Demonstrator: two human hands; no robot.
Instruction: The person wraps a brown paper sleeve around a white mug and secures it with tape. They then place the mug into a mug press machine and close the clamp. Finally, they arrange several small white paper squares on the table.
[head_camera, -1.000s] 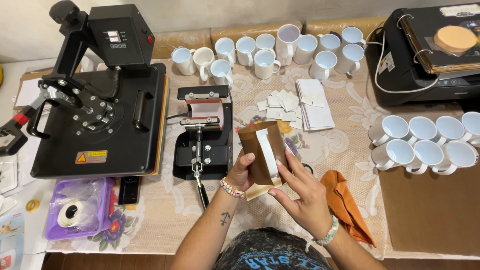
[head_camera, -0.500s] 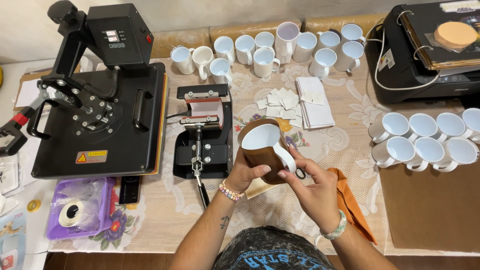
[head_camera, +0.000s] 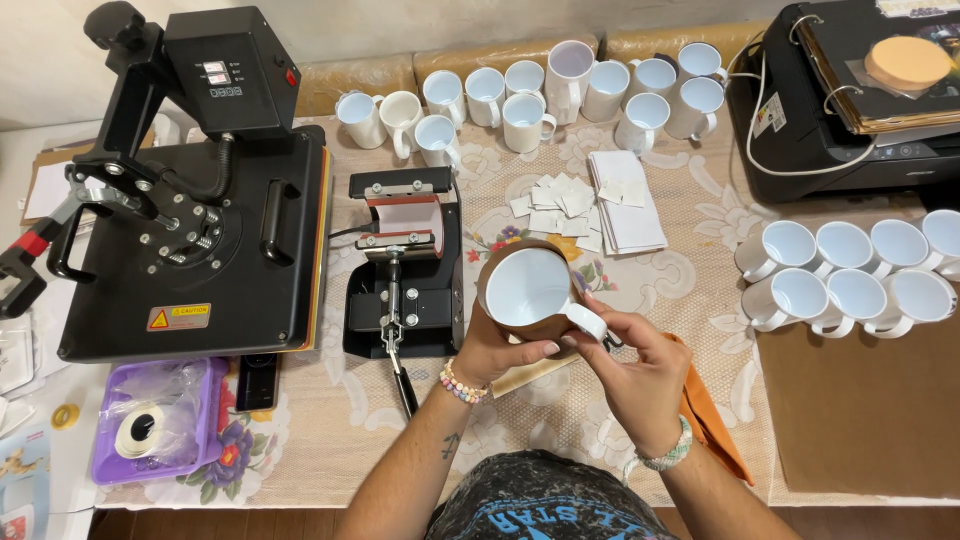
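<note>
two hands meet at the middle of the table, and both are closed on one mug (head_camera: 528, 288), held in the air above the tablecloth (head_camera: 650, 300) with its white mouth tilted up to the camera. going from the left: a big flat heat press (head_camera: 190, 230) stands at the left edge, with a purple tray (head_camera: 110, 462) holding a tape roll (head_camera: 140, 432) in front of it. next to it is the small mug press (head_camera: 405, 265), its handle pointing to the person and its cradle without a mug — it lies just beside the hands. the left hand (head_camera: 500, 345) wraps the lower side of the mug, which is covered in brown paper. the right hand (head_camera: 635, 370) has its fingers at the white handle, thumb against the wrap. i judge the step in hand is the fitting of the wrap on the mug; the next move calls for keeping the paper tight and not shifted while the mug is turned. behind the mug are small paper pieces (head_camera: 555, 195) and a paper stack (head_camera: 625, 200), then a row of white mugs (head_camera: 520, 95) at the back. an orange cloth (head_camera: 715, 430) lies under the right wrist. more white mugs (head_camera: 850, 270) stand at the right, near a black printer (head_camera: 850, 120) — close enough that a wide elbow could knock them.
</note>
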